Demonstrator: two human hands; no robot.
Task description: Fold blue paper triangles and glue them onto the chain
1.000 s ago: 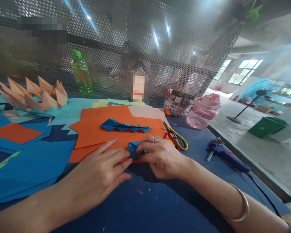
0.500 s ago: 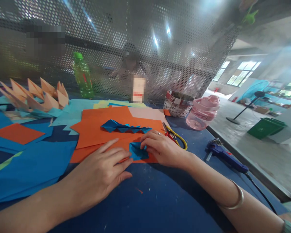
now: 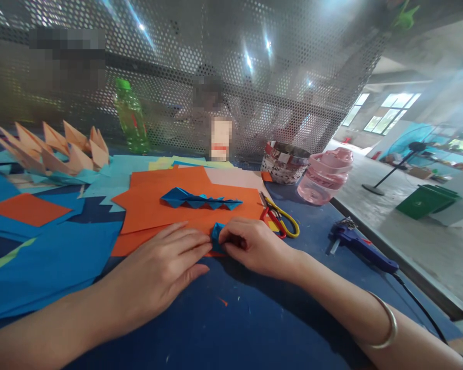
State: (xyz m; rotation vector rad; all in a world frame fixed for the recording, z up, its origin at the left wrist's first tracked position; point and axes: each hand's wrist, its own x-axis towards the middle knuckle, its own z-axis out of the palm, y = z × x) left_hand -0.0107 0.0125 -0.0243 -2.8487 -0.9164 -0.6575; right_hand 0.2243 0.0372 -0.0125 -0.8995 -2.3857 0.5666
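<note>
A small folded blue paper piece point(image 3: 216, 240) lies on orange paper sheets point(image 3: 154, 205) near the table's front. My right hand point(image 3: 254, 246) curls over it, fingers pinched on its right side. My left hand point(image 3: 162, 270) rests flat beside it, with its fingertips pressing the piece's left edge. Most of the blue piece is hidden under my fingers. A longer chain of folded blue triangles point(image 3: 198, 199) lies just beyond on the orange paper.
Scissors with red and yellow handles point(image 3: 278, 218) lie to the right, then a blue glue gun point(image 3: 360, 246) with its cord. Behind stand a woven basket point(image 3: 285, 162), a pink bottle point(image 3: 324, 177) and a green bottle point(image 3: 130, 117). Orange folded triangles point(image 3: 52, 149) and blue sheets point(image 3: 46, 257) fill the left.
My right hand has closed over the small blue piece, folding it narrower and covering most of it. My left hand stays put, fingertips on the piece.
</note>
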